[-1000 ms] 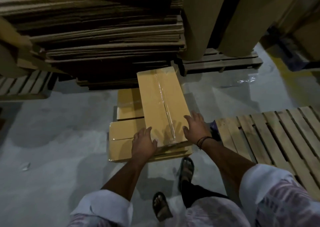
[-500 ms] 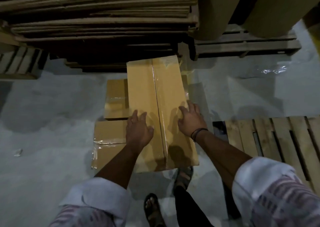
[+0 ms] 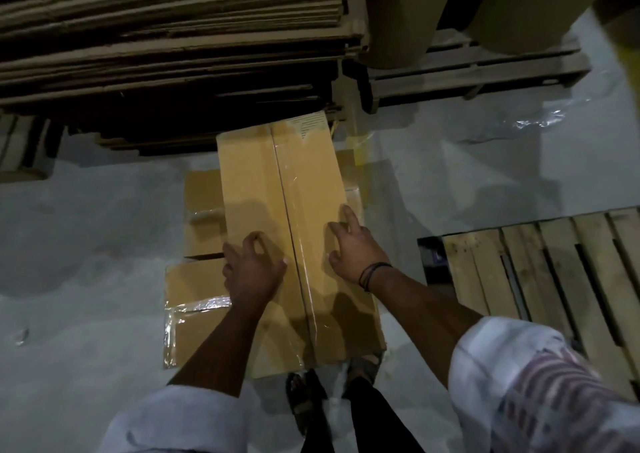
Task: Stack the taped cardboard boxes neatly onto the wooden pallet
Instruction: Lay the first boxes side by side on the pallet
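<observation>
Pressing both palms onto the top face of a long taped cardboard box [image 3: 277, 210] at the centre of the frame, a person leans over the grey concrete floor [image 3: 86, 244]. The left hand [image 3: 254, 272] lies left of the clear tape seam with its fingers loosely spread and slightly bent; the right hand [image 3: 353, 248], a dark cord bracelet [image 3: 374, 274] at its wrist, rests right of the seam with its fingers splayed wide. Neither hand wraps an edge. The box lies across two more taped boxes, one [image 3: 197, 296] at lower left and one [image 3: 202, 210] just above it in the frame; whether it rests fully on them cannot be told. Its near end reaches over the person's sandalled feet [image 3: 304, 404]. The bare wooden pallet [image 3: 536, 272] sits at the right edge, apart from the boxes. Flattened cardboard sheets [image 3: 173, 37] fill the upper left, and a second pallet [image 3: 467, 68] with large cardboard rolls [image 3: 398, 12] stands at upper right.
</observation>
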### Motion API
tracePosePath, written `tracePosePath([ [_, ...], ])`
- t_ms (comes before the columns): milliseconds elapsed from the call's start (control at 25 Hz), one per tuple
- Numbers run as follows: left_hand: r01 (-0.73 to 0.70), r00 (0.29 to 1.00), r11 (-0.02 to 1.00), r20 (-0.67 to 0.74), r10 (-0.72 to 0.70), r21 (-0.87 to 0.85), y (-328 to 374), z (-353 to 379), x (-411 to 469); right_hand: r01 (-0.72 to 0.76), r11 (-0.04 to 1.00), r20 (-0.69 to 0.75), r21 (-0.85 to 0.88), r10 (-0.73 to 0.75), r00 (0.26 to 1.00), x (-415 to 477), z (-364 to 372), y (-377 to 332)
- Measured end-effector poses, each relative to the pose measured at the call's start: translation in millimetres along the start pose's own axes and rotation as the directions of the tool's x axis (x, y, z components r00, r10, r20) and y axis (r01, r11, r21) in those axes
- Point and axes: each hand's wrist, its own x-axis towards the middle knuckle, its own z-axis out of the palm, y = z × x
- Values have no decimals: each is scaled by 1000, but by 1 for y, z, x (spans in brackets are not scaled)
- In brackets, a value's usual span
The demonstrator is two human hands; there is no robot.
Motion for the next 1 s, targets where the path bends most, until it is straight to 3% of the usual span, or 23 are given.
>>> tracePosePath([
  [200, -42, 999, 999, 4, 42, -3, -5, -3, 2, -28, 998, 14, -52, 29, 999, -8, 7, -7],
  [320, -89, 995, 995, 44, 87, 51, -2, -10, -9, -132, 990, -6, 53, 132, 991, -26, 12, -13],
  [560, -351, 936, 910, 91, 339, 221, 12, -22, -53, -276, 941, -66, 197, 294, 954, -98, 26, -8],
  [840, -659, 752, 675, 307, 583, 331, 87, 5, -126, -561, 768, -193, 310, 628, 754, -216, 26, 27],
  [1000, -792, 607, 544, 444, 658, 276, 124, 45, -191, -686, 619, -210, 383, 781, 588, -300, 28, 57],
])
